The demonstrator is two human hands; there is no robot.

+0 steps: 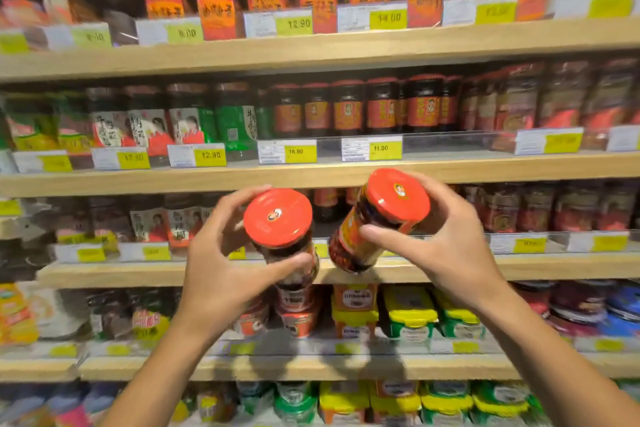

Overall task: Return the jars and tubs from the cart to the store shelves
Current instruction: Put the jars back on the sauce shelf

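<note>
Two chilli-sauce jars with red lids are held up in front of the store shelves. My left hand (221,260) grips the left jar (278,218) around its glass body, lid toward me. My right hand (446,246) grips the right jar (391,204), which tilts left with its orange label showing. Both jars hover level with the third wooden shelf (554,267), close to each other but apart. Matching red-lidded jars (381,107) stand in a row on the shelf above, behind the 11.90 price tag (372,148).
Wooden shelves (311,48) run across the whole view, packed with sauce jars, bottles and yellow- and green-lidded tubs (408,312) lower down. Yellow price tags line each shelf edge. A gap shows on the third shelf behind the held jars. The cart is out of view.
</note>
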